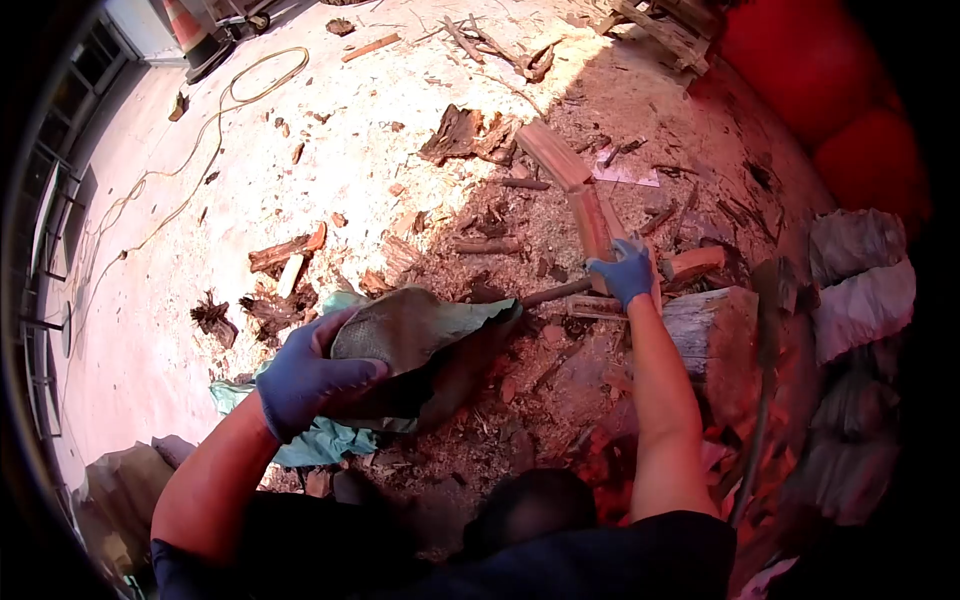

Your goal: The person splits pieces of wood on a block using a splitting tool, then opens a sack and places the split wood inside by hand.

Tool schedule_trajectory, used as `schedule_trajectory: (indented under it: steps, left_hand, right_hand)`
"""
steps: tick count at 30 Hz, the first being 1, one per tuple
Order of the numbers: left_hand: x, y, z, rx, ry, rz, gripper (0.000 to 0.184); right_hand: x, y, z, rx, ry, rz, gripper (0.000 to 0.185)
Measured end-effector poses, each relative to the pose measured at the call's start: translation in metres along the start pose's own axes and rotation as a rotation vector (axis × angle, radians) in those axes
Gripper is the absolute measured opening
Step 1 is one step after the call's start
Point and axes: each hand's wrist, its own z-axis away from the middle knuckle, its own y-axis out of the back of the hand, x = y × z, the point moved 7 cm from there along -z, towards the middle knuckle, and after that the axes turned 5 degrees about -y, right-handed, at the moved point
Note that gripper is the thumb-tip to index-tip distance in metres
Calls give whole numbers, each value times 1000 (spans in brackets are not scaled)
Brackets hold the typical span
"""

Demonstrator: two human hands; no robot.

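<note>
My left hand (318, 378), in a blue glove, is closed on the rim of a green and brown sack (400, 325), with the thumb over its edge. The sack's dark mouth faces right. My right hand (626, 272), also gloved in blue, reaches forward and rests at the near end of a split piece of wood (592, 225). Its fingers are bent around the wood's edge. Another split piece (553, 156) touches the far end of that one. A thin stick (556, 292) lies between the sack and my right hand.
A thick log (712, 335) stands right of my right forearm. Bark pieces (455, 135) and wood chips litter the ground. A yellow cord (215, 120) curves at the left, near a traffic cone (190, 32). Filled sacks (865, 300) line the right side.
</note>
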Motion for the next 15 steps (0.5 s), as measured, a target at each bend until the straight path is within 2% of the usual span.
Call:
schedule_trajectory:
  steps: [1, 2, 3, 4, 6, 7, 8, 9, 12, 13, 14, 15]
  left_hand:
    - [-21, 8, -11, 19, 61, 77, 41]
    - [-30, 9, -24, 61, -60, 152, 26]
    - [-16, 10, -25, 48, -150, -202, 27]
    - [0, 7, -27, 25, -247, -555, 30]
    - [-3, 1, -42, 122, -211, -277, 44]
    - [1, -1, -49, 117, -416, -412, 47]
    - [3, -3, -52, 140, -623, -551, 50]
    - [-10, 5, -69, 114, -465, -244, 50]
    - [-9, 2, -74, 103, -379, 14, 51]
    - [-7, -6, -71, 72, -361, -95, 52]
    - [-6, -13, -68, 37, -340, -206, 53]
    - [5, -32, -53, -41, -536, -564, 54]
  right_hand:
    - [0, 1, 13, 6, 97, -303, 70]
    - [-5, 11, 33, 8, 178, -612, 68]
    - [-44, 36, 77, -149, 96, -942, 66]
    - [-52, 29, 103, -171, 84, -943, 66]
    - [-70, 22, 152, -337, 202, -1256, 80]
    - [-80, 17, 176, -282, 407, -1192, 79]
    - [-96, 8, 198, -340, 507, -1172, 79]
    - [-112, -2, 221, -400, 606, -1154, 80]
    - [-143, -45, 267, -1056, 482, -1089, 85]
    - [-145, -52, 269, -1063, 485, -1085, 85]
    - [-139, -74, 273, -1138, 352, -960, 81]
    - [-143, -85, 278, -1203, 219, -833, 77]
